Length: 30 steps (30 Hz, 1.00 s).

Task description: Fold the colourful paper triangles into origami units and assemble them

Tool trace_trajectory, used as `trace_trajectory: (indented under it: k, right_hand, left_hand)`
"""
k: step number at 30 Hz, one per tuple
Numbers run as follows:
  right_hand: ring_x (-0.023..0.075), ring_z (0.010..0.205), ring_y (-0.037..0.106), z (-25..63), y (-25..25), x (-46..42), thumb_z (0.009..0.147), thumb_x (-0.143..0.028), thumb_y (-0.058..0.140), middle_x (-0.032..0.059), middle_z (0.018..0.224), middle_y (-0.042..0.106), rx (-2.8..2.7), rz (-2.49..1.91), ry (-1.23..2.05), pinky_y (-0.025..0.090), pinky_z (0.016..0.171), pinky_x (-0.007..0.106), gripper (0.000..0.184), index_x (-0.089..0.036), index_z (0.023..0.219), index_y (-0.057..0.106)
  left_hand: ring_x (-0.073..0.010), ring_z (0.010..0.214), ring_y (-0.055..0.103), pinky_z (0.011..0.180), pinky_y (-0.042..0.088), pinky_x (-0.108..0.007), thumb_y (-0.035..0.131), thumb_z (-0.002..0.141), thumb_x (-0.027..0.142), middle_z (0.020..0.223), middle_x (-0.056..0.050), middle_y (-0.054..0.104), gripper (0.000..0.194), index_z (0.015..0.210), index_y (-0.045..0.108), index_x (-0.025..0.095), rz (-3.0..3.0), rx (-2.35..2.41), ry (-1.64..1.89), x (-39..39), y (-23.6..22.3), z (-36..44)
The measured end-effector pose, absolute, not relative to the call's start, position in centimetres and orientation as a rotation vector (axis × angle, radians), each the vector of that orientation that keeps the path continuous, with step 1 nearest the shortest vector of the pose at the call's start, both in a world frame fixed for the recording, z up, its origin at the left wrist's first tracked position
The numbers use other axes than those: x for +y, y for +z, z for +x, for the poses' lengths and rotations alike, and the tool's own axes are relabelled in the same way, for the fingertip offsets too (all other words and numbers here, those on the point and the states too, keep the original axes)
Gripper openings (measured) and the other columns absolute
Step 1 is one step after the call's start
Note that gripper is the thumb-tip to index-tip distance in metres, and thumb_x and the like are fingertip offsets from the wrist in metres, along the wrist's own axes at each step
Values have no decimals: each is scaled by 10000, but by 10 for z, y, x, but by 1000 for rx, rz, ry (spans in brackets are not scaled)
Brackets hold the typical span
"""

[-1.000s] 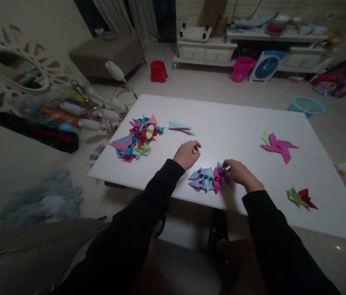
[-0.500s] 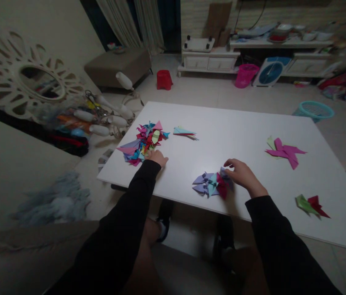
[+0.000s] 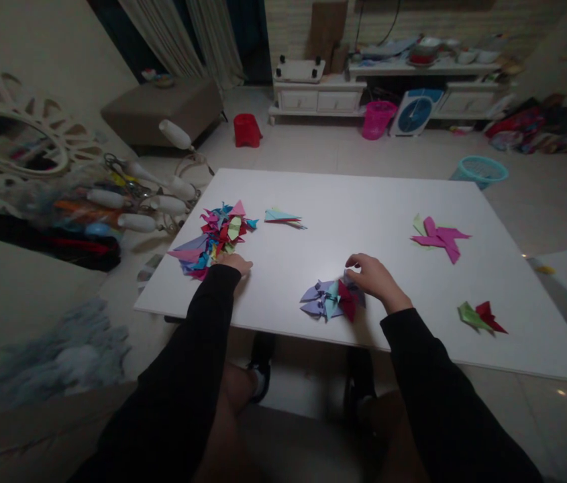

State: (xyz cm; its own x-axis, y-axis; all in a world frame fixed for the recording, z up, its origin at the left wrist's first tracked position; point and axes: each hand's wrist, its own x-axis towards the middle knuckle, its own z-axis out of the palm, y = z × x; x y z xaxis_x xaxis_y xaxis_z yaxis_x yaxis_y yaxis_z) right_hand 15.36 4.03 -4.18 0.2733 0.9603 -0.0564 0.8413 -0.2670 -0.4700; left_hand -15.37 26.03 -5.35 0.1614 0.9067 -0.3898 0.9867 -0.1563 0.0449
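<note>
A heap of folded origami pieces point(image 3: 220, 235) in many colours lies at the left of the white table. My left hand point(image 3: 233, 261) rests at the heap's near edge, its thumb apart from the fingers, whose tips are partly hidden among the papers. Near the front edge lies a cluster of origami pieces point(image 3: 331, 298) in purple, light teal and dark red. Over its right end, my right hand point(image 3: 372, 276) has curled fingers and thumb closed on a purple origami piece point(image 3: 348, 276), mostly hidden by the hand.
A bundle of folded paper strips point(image 3: 284, 218) lies beside the heap. At the right are a magenta and green origami shape point(image 3: 441, 238) and a green and red one point(image 3: 482, 316). The white table point(image 3: 364, 208) has a teal basket point(image 3: 479, 172) behind it. A lamp point(image 3: 167, 204) stands left.
The view has turned a little to the right, so everything appears farther left. Both hands keep nearly the same places, the left at the heap, the right at the cluster.
</note>
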Motion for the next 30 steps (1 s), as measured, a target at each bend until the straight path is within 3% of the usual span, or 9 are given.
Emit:
trace_trajectory:
  k: [5,9,11,16,23,28,30]
  right_hand:
    - [215,913,631,150,-33,38,832,-206,559,77,976,702,-1614,-2201,435,458,820,331,155,-185,920,685]
    - [203,880,630,142,-26,41,836,-192,556,65,918,703,-1578,-2091,395,461,813,324,124,-182,858,678]
    - [185,837,629,137,-22,45,839,-193,559,48,867,697,-1522,-1997,392,469,790,309,112,-186,824,669]
    - [162,785,647,123,-13,51,876,-284,581,37,874,689,-1335,-1758,447,503,716,286,128,-191,837,660]
    - [172,875,656,117,-10,47,870,-312,647,58,1085,669,-1338,-1662,469,519,711,291,212,-213,1058,638]
    - [187,909,602,118,-15,43,868,-213,638,39,948,620,-1583,-1700,332,484,793,310,35,-208,900,649]
    - [187,897,591,117,-17,43,850,-157,627,33,923,608,-1609,-1729,301,472,819,317,56,-205,872,644]
  left_hand:
    - [-400,1292,534,1061,420,-531,605,804,337,1308,-212,645,397,1116,723,122,2302,1693,-210,237,-33,-128]
    - [-235,1042,697,995,518,-360,607,810,164,1062,-106,760,212,956,760,153,2193,1187,225,202,-22,-92]
    - [-197,932,723,925,557,-317,626,775,99,956,-86,773,179,888,757,144,2087,1037,342,187,-21,-73]
    - [-172,818,725,824,594,-307,612,762,29,858,-56,762,180,810,736,150,2009,889,489,161,-20,-38]
    - [-147,727,664,756,566,-286,596,765,46,752,-9,689,133,750,603,178,2189,749,560,148,-16,-24]
    - [-147,769,656,784,541,-275,627,748,79,773,13,670,168,834,553,204,2205,681,569,147,-17,-24]
    - [-145,760,664,759,541,-261,633,762,107,767,15,673,183,892,556,210,2150,679,555,146,-16,-23]
